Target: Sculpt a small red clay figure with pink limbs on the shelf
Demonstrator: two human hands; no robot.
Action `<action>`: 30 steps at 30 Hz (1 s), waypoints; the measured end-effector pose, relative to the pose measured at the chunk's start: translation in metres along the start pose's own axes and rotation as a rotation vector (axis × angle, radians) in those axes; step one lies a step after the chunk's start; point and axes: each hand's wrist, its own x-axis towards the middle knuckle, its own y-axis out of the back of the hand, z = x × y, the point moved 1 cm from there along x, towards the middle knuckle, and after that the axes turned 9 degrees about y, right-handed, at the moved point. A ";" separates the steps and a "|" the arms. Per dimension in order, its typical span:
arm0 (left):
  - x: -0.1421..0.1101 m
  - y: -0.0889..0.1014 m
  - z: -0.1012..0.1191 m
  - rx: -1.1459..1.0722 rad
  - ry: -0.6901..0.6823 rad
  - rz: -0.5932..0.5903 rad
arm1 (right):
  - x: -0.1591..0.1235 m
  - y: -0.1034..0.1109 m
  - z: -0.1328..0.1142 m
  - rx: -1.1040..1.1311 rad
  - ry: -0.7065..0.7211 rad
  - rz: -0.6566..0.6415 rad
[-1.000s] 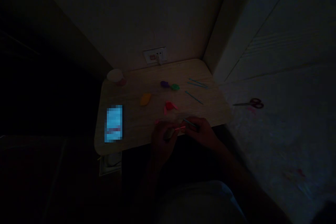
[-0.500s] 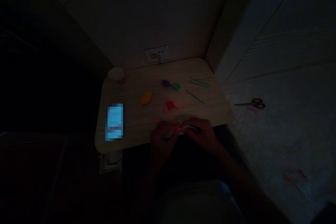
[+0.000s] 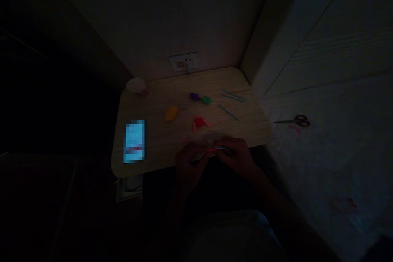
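Over the near edge of the small table, my left hand (image 3: 190, 164) pinches a small pink piece (image 3: 211, 150), whose material I cannot make out in the dim light. Close against it, my right hand (image 3: 236, 154) grips a thin blue-green stick (image 3: 220, 147). The stick's tip meets the pink piece between my fingertips; whether they are joined is too dark to tell. Just beyond my hands lies a red lump (image 3: 199, 121) with pink strips beside it. A pink scrap (image 3: 184, 140) rests by my left hand.
The wooden table (image 3: 159, 147) holds a lit phone (image 3: 134, 141), a cup (image 3: 136, 86), an orange lump (image 3: 171, 113), a purple lump (image 3: 194, 96), a green lump (image 3: 206, 100) and more blue-green sticks (image 3: 229, 112). Scissors (image 3: 296, 121) lie at right. A wall socket (image 3: 183, 62) is behind.
My hands stay together in nearly the same place. The stick and pink piece have shifted slightly between my fingers. Everything on the table stays put.
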 end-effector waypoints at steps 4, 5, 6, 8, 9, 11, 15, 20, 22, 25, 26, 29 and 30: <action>0.001 0.001 0.001 -0.007 0.023 -0.007 | 0.003 0.000 -0.002 0.026 0.015 -0.030; 0.002 0.001 0.001 -0.010 0.028 -0.008 | 0.003 0.000 -0.002 0.035 0.018 -0.035; 0.002 0.001 0.000 -0.014 0.036 -0.014 | 0.004 0.000 -0.002 0.046 0.018 -0.038; 0.002 0.002 0.000 -0.021 0.056 -0.032 | 0.004 -0.001 0.000 0.078 0.011 -0.037; 0.002 0.002 -0.001 -0.022 0.068 -0.045 | 0.004 -0.001 0.001 0.097 -0.003 -0.036; 0.002 0.002 -0.003 -0.016 0.098 -0.080 | 0.004 -0.002 0.003 0.133 -0.060 -0.030; 0.001 0.003 -0.008 0.004 0.108 -0.105 | 0.006 -0.001 0.004 0.218 -0.222 -0.022; 0.004 0.002 -0.008 0.098 -0.014 -0.112 | 0.009 0.000 0.002 0.276 -0.353 -0.046; 0.005 0.001 -0.007 0.104 -0.042 -0.078 | 0.009 -0.001 0.002 0.312 -0.367 -0.046; 0.005 0.000 -0.007 0.100 -0.051 -0.039 | 0.009 -0.003 0.002 0.359 -0.370 -0.047; 0.005 0.000 -0.007 0.096 -0.055 -0.039 | 0.010 -0.003 0.002 0.361 -0.371 -0.049; 0.004 0.001 -0.008 0.086 -0.056 -0.053 | 0.010 -0.004 0.002 0.346 -0.379 -0.046; 0.004 0.002 -0.008 0.083 -0.054 -0.057 | 0.010 -0.005 0.002 0.342 -0.380 -0.042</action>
